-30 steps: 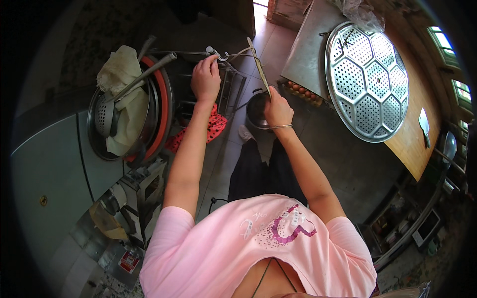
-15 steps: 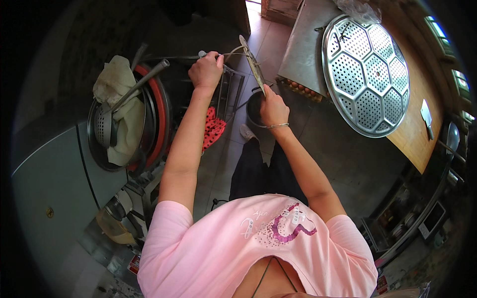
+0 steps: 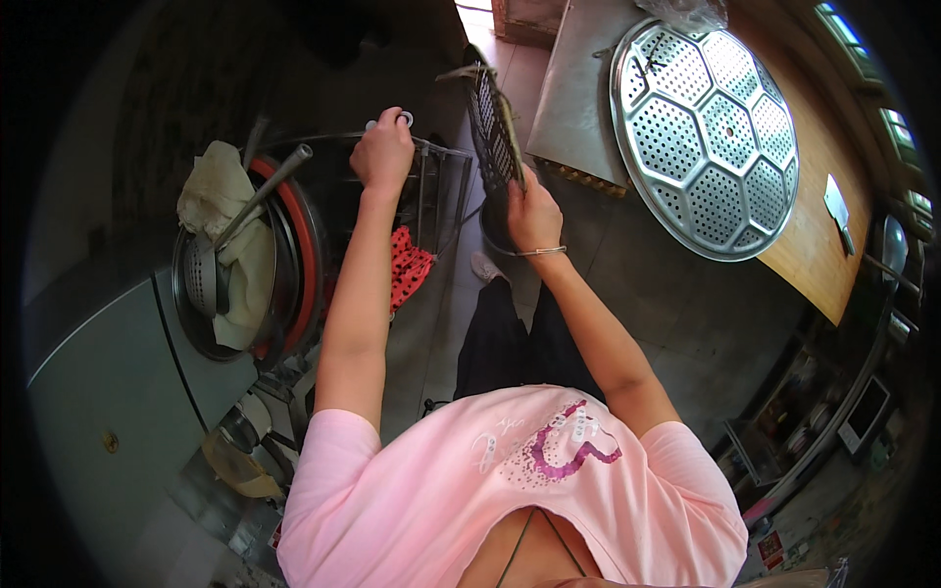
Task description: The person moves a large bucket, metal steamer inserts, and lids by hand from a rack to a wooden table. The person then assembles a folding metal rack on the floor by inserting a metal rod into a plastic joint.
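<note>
Right grip (image 3: 535, 213) clasps a dark latticed panel (image 3: 493, 122), long axis forward, slightly left; left grip (image 3: 383, 157) curled, hold unclear.

Right of the right fingers (image 3: 520, 194), a perforated tray (image 3: 720, 162) is lying; farther right, a cleaver (image 3: 837, 208) is resting on a board (image 3: 814, 286). Left of the left fingers (image 3: 392, 116) and lower, a basin (image 3: 189, 328) is holding a beige cloth (image 3: 247, 284) and a skimmer (image 3: 201, 277). Below those fingers, a red dotted cloth (image 3: 409, 272) is showing.

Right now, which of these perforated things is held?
The dark mesh piece, gripped by the right hand; the round steamer plate and the metal strainer lie untouched.
</note>
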`<state>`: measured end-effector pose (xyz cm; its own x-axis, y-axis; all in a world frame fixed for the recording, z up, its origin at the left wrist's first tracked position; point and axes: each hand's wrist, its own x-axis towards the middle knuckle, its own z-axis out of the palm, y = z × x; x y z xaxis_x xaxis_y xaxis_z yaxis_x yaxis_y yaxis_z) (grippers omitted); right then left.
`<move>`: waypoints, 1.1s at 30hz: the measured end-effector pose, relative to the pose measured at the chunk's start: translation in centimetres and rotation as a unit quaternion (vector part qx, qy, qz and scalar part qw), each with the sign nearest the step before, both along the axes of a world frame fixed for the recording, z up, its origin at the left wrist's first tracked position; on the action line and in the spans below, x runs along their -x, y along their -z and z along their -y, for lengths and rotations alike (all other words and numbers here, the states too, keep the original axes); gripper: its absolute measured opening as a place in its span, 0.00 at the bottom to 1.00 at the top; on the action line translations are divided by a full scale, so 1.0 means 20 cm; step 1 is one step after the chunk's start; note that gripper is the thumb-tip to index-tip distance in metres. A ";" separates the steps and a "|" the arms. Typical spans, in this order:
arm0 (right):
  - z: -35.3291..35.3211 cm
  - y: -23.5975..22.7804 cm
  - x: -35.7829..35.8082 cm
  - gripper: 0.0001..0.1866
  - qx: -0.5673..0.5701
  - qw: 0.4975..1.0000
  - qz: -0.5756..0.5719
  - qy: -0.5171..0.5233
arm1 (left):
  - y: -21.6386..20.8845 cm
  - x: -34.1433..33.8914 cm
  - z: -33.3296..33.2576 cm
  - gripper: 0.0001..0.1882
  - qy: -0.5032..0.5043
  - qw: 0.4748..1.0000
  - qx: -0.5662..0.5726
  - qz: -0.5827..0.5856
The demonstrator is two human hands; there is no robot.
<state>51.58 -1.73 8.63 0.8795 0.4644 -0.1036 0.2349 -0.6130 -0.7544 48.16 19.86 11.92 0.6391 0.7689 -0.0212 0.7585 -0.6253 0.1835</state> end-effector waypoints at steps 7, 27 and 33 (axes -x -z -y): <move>0.19 -0.28 -0.20 0.15 -0.245 0.966 -0.009 0.083 | -0.09 0.17 0.18 0.15 -0.020 0.957 0.132 0.257; 1.79 0.04 -0.88 0.21 -0.485 0.735 -0.192 0.434 | -0.03 0.62 0.91 0.11 -0.005 0.893 0.433 0.123; 1.91 0.08 -0.94 0.35 -0.087 0.835 -0.400 0.368 | -0.06 0.71 1.00 0.11 -0.023 0.901 0.419 0.107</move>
<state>70.42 -40.02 7.03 0.6147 -0.1012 -0.7823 -0.7789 -0.2345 -0.5817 33.96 -0.08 13.11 0.6652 0.5665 -0.4864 0.6709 -0.1676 0.7224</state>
